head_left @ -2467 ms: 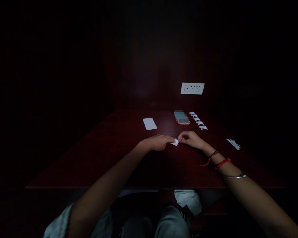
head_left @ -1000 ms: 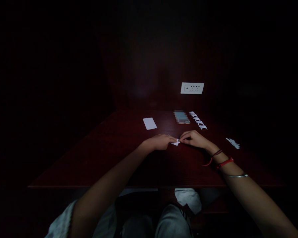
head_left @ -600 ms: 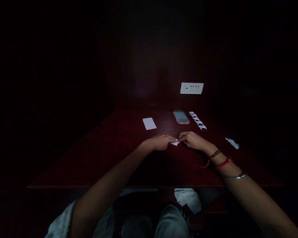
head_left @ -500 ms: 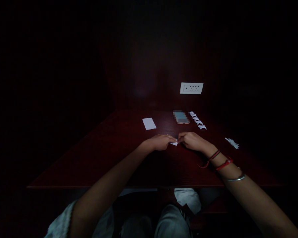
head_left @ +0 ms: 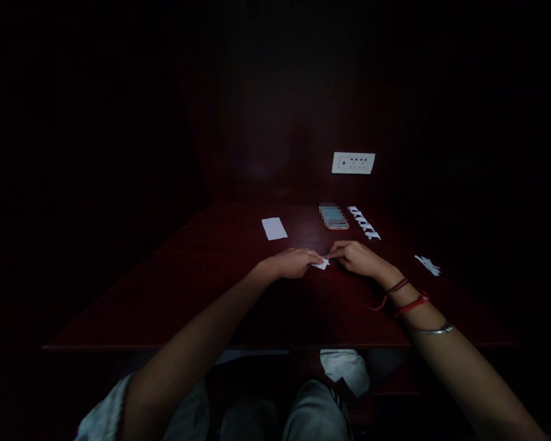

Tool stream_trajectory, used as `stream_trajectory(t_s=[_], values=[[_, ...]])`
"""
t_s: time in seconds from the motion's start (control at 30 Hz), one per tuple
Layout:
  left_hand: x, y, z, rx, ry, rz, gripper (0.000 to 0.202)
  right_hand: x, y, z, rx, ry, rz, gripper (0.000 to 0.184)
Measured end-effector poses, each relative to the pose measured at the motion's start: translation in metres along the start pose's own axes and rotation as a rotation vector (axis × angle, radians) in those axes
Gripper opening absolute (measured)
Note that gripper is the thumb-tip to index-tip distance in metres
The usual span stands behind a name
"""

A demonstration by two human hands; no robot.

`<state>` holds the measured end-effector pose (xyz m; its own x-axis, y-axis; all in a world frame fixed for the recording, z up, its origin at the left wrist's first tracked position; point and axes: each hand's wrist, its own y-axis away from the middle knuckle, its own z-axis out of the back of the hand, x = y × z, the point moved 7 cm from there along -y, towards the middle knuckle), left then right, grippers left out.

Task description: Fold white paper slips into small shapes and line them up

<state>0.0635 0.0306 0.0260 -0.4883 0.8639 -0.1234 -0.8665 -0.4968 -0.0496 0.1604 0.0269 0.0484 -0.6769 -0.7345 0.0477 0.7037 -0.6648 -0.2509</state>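
Note:
A small folded white paper lies on the dark red tabletop, with a pointed edge facing right. My left hand holds it down from the left, fingers pressed together over its top part. From the right, my right hand reaches in with its index finger stretched to the paper's upper right edge and the other fingers curled. Its thumb is mostly hidden. Part of the paper is covered by my left fingers.
Beyond my hands lie a white paper stack, a phone and a row of folded white papers. Thin white paper pieces rest at the right. A socket plate is on the back wall.
My right index finger has straightened out from a bent pinch and sits slightly higher along the paper's edge. More of the paper's pointed right side shows. My left hand stays on the paper.

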Motion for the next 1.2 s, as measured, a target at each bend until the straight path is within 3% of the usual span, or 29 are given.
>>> stream_trajectory(t_s=[0.4,0.63,0.9,1.2], values=[[0.001,-0.001,0.0,-0.028,0.005,-0.059,0.056,0.005,0.0,-0.006,0.065,-0.047,0.058,0.036],[0.001,0.002,0.007,-0.103,-0.07,-0.074,0.052,-0.014,-0.003,0.002,-0.095,-0.072,-0.03,0.031],[-0.001,0.003,0.011,-0.156,-0.139,-0.109,0.056,-0.01,-0.01,-0.004,-0.078,-0.193,0.066,0.02],[-0.001,0.005,0.009,-0.103,-0.17,-0.072,0.053,-0.014,-0.013,-0.013,-0.065,-0.216,0.019,0.022]])
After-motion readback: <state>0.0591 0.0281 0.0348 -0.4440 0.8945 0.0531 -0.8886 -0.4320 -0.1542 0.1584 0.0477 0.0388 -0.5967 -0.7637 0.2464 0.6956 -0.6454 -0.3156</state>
